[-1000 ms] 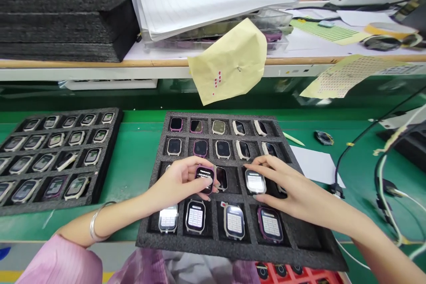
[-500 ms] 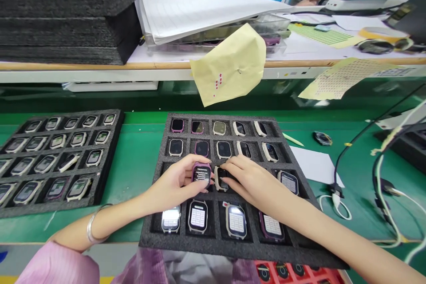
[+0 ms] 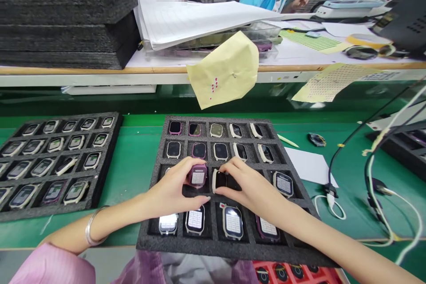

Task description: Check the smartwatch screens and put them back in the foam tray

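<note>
In the third row of the black foam tray point(image 3: 213, 246), a purple smartwatch point(image 3: 198, 176) sits with a pale list on its lit screen. My left hand point(image 3: 176, 184) is beside it, fingertips at its upper left edge and thumb stretched out below, off the screen. One compartment to the right, my right hand point(image 3: 248, 182) has thumb and fingers around a cream smartwatch point(image 3: 219, 180) with a dark screen, standing tilted. Part of that watch is hidden by the fingers. Below, in the front row, are lit watches, among them a cream watch point(image 3: 233, 222).
A second foam tray point(image 3: 95, 186) of watches lies to the left. Stacked black foam point(image 3: 66, 22) and papers point(image 3: 199, 20) are on the shelf above. White paper point(image 3: 311, 166) and cables point(image 3: 333, 186) lie right. Below, a red tray point(image 3: 289, 273) shows. Two people are behind the shelf.
The purple watch's screen went from dark with white text to a pale list. My left thumb moved down off its screen, away from the fingers. My right hand stays at the cream watch.
</note>
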The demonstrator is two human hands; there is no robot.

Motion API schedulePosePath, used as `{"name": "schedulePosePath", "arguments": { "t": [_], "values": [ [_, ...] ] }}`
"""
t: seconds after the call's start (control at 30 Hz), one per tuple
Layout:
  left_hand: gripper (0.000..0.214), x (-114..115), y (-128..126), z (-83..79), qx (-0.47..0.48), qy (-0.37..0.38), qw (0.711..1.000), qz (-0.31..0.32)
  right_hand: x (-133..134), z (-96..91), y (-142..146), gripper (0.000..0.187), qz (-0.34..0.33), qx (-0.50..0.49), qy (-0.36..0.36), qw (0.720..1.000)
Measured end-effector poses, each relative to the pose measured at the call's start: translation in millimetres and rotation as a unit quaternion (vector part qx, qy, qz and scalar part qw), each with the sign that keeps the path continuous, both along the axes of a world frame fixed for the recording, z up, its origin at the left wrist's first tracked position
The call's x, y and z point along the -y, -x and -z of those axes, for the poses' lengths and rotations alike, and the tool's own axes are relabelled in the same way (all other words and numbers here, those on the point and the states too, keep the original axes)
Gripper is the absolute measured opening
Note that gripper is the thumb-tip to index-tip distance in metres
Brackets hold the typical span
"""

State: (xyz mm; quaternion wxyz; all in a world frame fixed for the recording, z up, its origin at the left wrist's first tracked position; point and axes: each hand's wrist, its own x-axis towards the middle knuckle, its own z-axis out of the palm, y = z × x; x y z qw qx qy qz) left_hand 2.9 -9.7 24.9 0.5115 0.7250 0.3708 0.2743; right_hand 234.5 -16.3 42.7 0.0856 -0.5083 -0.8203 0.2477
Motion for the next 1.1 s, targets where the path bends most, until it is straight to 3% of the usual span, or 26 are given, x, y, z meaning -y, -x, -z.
{"name": "schedulePosePath", "arguments": {
  "t": [0.2, 0.3, 0.37, 0.47, 0.6, 0.7, 0.8, 0.87, 0.93, 1.0, 1.1],
  "values": [
    [0.044, 6.4, -10.6, 9.2, -0.134, -0.156, 0.978, 0.030, 0.7, -0.8, 1.9, 0.029, 0.071, -0.072, 0.027, 0.995],
    [0.044, 3.8, -10.8, 1.8, -0.259, -0.275, 0.926, -0.001, 2.5, -0.7, -2.1, 0.009, 0.068, -0.128, 0.023, 0.989],
    [0.042, -5.2, -4.3, -6.4, -0.352, -0.340, 0.870, -0.062, 2.6, -6.1, -6.4, 0.011, 0.056, -0.175, 0.022, 0.983],
    [0.032, -26.8, 8.5, -13.1, -0.455, -0.344, 0.810, -0.139, -3.0, -22.1, -8.3, 0.015, 0.073, -0.285, 0.091, 0.951],
    [0.027, -51.8, 13.7, -4.4, -0.473, -0.269, 0.831, -0.117, -20.3, -40.5, 3.7, 0.023, 0.122, -0.363, 0.225, 0.896],
    [0.020, -60.5, 15.8, 2.9, -0.442, -0.246, 0.853, -0.125, -30.9, -43.6, 15.9, 0.032, 0.142, -0.390, 0.237, 0.878],
    [0.017, -63.4, 25.9, 2.2, -0.387, -0.216, 0.890, -0.112, -32.9, -41.2, 23.1, 0.049, 0.131, -0.455, 0.289, 0.832],
    [0.021, -63.7, 32.9, -2.5, -0.270, -0.154, 0.943, -0.117, -31.5, -38.8, 24.8, 0.056, 0.124, -0.496, 0.329, 0.794],
    [0.023, -63.2, 35.5, -9.5, -0.080, -0.043, 0.988, -0.126, -30.4, -36.3, 24.4, 0.059, 0.122, -0.520, 0.350, 0.770],
    [0.023, -62.8, 32.4, -17.5, 0.102, 0.091, 0.983, -0.120, -30.8, -33.9, 22.7, 0.056, 0.120, -0.524, 0.347, 0.769],
    [0.024, -62.7, 21.2, -28.2, 0.251, 0.230, 0.934, -0.110, -32.9, -29.3, 19.1, 0.050, 0.116, -0.519, 0.329, 0.780]
  ]
}}
